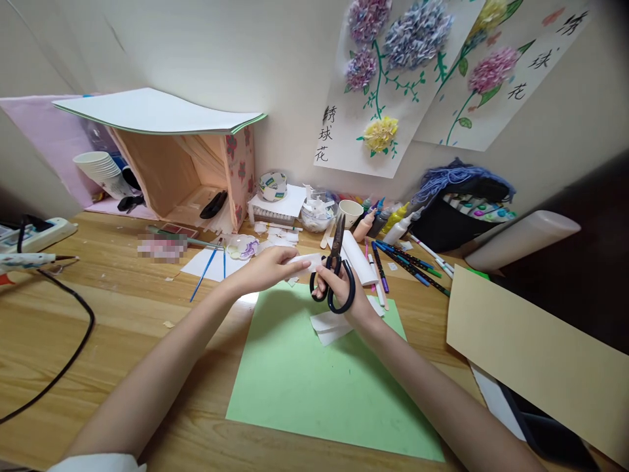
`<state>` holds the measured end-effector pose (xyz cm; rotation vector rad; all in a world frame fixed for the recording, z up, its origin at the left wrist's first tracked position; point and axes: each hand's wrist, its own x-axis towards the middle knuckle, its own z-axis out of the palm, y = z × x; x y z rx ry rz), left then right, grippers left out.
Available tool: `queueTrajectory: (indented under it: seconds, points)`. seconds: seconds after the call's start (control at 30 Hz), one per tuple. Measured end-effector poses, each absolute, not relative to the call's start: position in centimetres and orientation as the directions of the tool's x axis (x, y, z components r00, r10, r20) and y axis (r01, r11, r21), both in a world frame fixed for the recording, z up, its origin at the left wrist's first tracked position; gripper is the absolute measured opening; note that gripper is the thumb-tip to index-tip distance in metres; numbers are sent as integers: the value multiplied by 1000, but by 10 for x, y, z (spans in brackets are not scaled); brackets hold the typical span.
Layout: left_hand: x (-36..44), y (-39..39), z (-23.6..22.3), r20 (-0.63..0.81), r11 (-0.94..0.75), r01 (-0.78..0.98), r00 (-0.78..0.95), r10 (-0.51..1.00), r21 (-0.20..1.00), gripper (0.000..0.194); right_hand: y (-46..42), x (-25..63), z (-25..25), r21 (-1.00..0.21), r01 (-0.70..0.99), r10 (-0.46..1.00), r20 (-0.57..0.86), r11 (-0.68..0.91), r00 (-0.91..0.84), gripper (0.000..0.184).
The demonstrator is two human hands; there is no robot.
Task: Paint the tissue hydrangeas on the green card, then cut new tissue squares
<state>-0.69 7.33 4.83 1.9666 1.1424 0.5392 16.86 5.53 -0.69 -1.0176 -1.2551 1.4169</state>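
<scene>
My left hand (pixel 275 267) pinches one end of a small white paper piece (pixel 308 261) between thumb and fingers. With the pair of scissors (pixel 336 262) held by its black handles, my right hand (pixel 346 292) touches the other end of that paper. The scissor blades point up and away, seemingly closed together and clear of the paper. Beneath both hands lies a green sheet (pixel 314 380) on the wooden table. Loose white paper (pixel 331 326) rests on the green sheet, partly under my right wrist.
Paint bottles (pixel 366 226), a paper cup (pixel 351 211) and several pens (pixel 405 262) stand or lie beyond my right hand. Two blue brushes (pixel 204 275) lie left. A glue gun (pixel 29 262) with a black cord (pixel 91 321) is at far left. A tan board (pixel 535 360) occupies the right.
</scene>
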Motion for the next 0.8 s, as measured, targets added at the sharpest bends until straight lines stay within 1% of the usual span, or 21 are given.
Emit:
queueTrajectory:
  seconds: [0.03,0.1,0.17,0.23,0.3,0.37,0.43,0.57,0.67,0.8]
  points:
    - [-9,74,49,-12,-287,533,488,873,796,41,57,169,-6,-990,-136,982,-3,-29,-189,35]
    - [-14,77,49,6,-271,527,450,893,806,41,59,170,-3,-983,-155,975,-66,-101,-212,42]
    - [-20,81,51,18,-246,517,407,913,820,41,59,169,-1,-964,-152,945,-171,-219,-278,56]
    - [-26,84,53,42,-235,509,362,931,828,40,56,168,-1,-950,-115,902,-231,-290,-365,66]
    - [-30,86,55,75,-235,513,312,947,825,40,50,167,-2,-959,-59,862,-221,-277,-456,68]
    - [-33,88,56,102,-230,532,260,960,815,40,43,167,-2,-975,4,829,-190,-221,-526,68]
    - [-34,88,56,109,-223,544,234,966,809,40,37,167,-2,-981,77,799,-189,-177,-571,68]
    - [-30,86,54,92,-232,516,284,955,824,41,32,168,3,-976,175,778,-209,-129,-592,69]
    - [-27,85,52,63,-228,509,321,945,830,41,32,169,5,-971,206,785,-220,-120,-580,67]
    - [-26,85,50,51,-223,514,326,944,828,41,33,168,4,-972,212,791,-204,-97,-576,69]
